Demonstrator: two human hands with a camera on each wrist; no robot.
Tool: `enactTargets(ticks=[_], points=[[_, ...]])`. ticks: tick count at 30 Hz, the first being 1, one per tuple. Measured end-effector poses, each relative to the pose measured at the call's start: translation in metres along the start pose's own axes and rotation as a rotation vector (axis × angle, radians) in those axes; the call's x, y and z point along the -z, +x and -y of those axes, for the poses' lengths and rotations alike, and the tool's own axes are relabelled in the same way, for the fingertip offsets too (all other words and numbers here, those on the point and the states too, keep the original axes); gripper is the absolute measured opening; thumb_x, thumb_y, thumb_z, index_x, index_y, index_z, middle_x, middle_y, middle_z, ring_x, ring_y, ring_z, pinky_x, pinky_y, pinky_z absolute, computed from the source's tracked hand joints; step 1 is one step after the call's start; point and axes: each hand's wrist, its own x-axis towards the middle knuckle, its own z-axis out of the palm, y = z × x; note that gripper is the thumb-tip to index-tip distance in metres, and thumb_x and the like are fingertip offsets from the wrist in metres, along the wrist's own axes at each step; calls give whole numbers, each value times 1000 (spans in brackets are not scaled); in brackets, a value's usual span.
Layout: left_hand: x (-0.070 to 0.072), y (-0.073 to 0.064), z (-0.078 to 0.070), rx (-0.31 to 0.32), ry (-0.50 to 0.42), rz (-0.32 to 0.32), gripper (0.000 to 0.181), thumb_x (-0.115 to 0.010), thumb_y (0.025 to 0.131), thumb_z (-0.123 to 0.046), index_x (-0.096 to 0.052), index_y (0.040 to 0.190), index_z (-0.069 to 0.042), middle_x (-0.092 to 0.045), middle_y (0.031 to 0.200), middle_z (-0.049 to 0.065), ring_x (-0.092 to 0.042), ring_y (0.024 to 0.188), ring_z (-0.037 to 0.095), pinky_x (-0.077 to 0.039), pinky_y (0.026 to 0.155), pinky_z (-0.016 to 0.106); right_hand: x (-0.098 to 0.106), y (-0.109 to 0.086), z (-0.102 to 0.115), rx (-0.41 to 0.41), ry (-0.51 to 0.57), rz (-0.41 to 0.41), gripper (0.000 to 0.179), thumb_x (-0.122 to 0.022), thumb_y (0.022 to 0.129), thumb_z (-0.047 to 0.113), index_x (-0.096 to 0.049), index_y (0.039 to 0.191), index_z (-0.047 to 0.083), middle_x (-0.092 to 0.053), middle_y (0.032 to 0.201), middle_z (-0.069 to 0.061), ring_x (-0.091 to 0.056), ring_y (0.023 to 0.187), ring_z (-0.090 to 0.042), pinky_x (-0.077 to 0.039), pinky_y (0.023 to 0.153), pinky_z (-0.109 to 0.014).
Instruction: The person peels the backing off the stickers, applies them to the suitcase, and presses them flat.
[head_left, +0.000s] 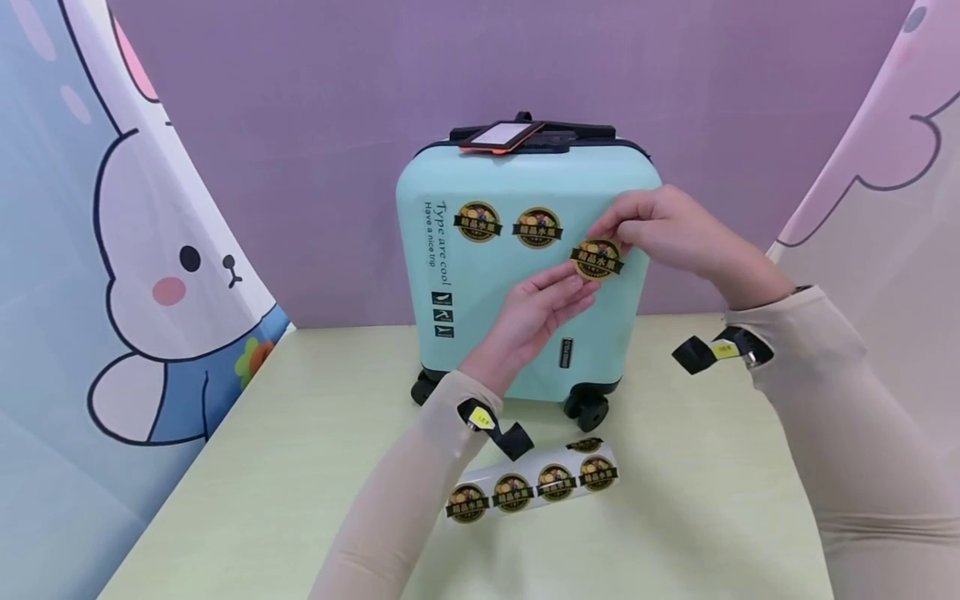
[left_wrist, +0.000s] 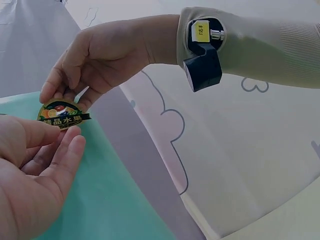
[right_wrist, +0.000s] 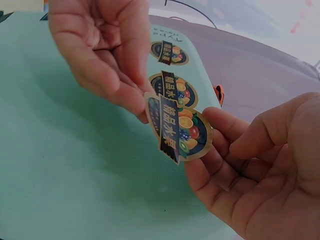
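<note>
A round black-and-gold fruit sticker (head_left: 597, 259) is held between both hands in front of the upper right of a mint-green suitcase (head_left: 517, 325). My left hand (head_left: 528, 321) pinches its lower left edge, the thumb in front, as the left wrist view shows. At the opposite edge, my right hand (head_left: 667, 233) grips it with the fingertips. In the right wrist view the sticker (right_wrist: 185, 131) looks tilted off the suitcase face; whether any part touches the shell is hidden. Two matching stickers, one at left (head_left: 477, 222) and one beside it (head_left: 537, 227), lie flat on the suitcase in a row.
A clear strip with several more stickers (head_left: 513, 492) lies on the pale table (head_left: 300, 467) before the suitcase. A flat orange-edged device (head_left: 501, 136) rests on top, near the black handle (head_left: 585, 132). A purple backdrop (head_left: 337, 167) stands behind, with cartoon cloth (head_left: 142, 250) at the sides.
</note>
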Motion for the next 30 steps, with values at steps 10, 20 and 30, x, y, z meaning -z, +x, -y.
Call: enactTargets(ticks=[10,20,30], points=[[-5,2,-5,1,-47,36,44,-49,100,9,-47,143,4,-51,140,26,-50,131,36,-52,99,33,0,4,1,79,-97,-69,30,-49,96,4,-77,105,5,-70,110,-7,-56,95,-15,-45,72,-19],[-10,4,-9,0,-114,63,45,-47,100,9,-46,144,4,-50,143,24,-48,134,34,-50,102,33,-2,4,3,172,-202,-142,31,-48,94,0,-78,102,4,-71,105,-8,-57,90,-16,-41,67,-18],[-12,3,-13,7,-200,112,47,-40,101,11,-39,148,4,-45,148,23,-44,137,31,-47,105,33,-5,3,1,195,-217,-177,32,-46,94,-2,-76,105,1,-69,106,-10,-57,91,-22,-40,66,-20]])
